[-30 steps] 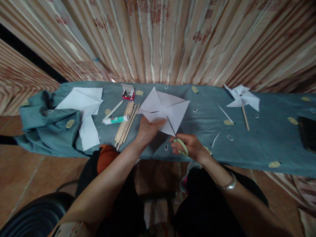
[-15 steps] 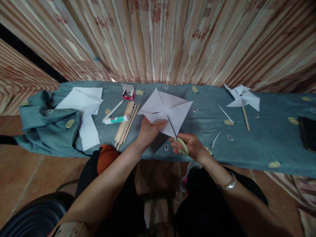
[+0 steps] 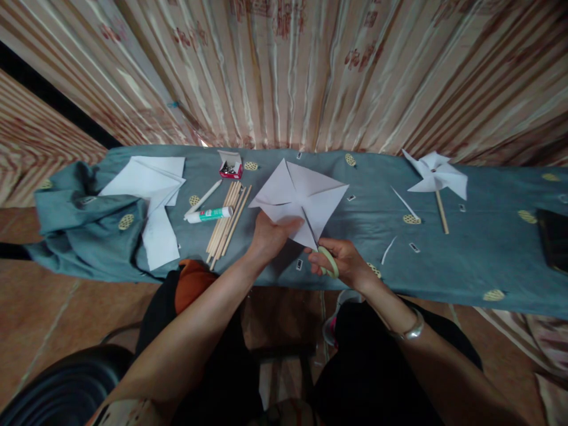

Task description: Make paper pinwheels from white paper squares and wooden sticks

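My left hand (image 3: 268,234) pinches the near edge of a white paper square (image 3: 302,198) creased along its diagonals, holding it above the teal cloth. My right hand (image 3: 344,261) is closed through the pale green handles of a pair of scissors (image 3: 320,251). Their blades run up into the paper's near corner along a diagonal crease.
On the teal tablecloth (image 3: 465,254) lie a bundle of wooden sticks (image 3: 227,223), a glue stick (image 3: 208,215), a white pencil (image 3: 203,197), a red box of pins (image 3: 231,165), white paper sheets (image 3: 148,195) at the left, a finished paper pinwheel (image 3: 437,177) and paper strips (image 3: 403,204) at the right. A dark object (image 3: 552,236) lies far right.
The paper square has shifted slightly right and away, and the scissor blades have gone a little deeper along the diagonal crease. Both hands stay in nearly the same place.
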The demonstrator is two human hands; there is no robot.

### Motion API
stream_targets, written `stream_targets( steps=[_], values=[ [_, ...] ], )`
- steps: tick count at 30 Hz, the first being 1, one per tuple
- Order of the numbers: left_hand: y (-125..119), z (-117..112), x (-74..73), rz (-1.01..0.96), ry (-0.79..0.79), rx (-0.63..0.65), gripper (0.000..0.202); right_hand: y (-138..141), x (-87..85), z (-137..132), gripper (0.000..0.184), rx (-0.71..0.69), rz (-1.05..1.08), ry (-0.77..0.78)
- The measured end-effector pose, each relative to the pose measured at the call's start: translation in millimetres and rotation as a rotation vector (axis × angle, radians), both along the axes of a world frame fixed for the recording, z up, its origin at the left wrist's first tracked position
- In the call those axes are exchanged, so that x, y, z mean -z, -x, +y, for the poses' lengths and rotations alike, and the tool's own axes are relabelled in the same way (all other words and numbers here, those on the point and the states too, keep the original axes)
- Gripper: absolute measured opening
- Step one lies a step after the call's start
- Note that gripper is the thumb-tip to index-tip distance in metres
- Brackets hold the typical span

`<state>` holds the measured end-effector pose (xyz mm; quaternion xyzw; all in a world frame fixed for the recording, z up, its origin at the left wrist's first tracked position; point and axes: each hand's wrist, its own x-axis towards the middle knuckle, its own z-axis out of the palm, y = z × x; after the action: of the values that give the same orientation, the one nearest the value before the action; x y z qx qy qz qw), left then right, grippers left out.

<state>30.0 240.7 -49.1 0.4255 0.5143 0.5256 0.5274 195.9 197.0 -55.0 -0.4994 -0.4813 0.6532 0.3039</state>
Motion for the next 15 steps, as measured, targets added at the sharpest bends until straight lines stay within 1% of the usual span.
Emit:
stream_targets(
  steps=[7, 15],
  values=[
    [-0.3, 0.2, -1.1, 0.003, 0.002, -0.009, 0.029, 1.2, 0.7, -1.5, 0.045, 0.02, 0.009, -0.019],
    [-1.3, -1.5, -2.3, 0.018, 0.031, 0.002, 0.023, 0.2, 4.0, -0.5, 0.046, 0.01, -0.008, -0.039]
  ],
)
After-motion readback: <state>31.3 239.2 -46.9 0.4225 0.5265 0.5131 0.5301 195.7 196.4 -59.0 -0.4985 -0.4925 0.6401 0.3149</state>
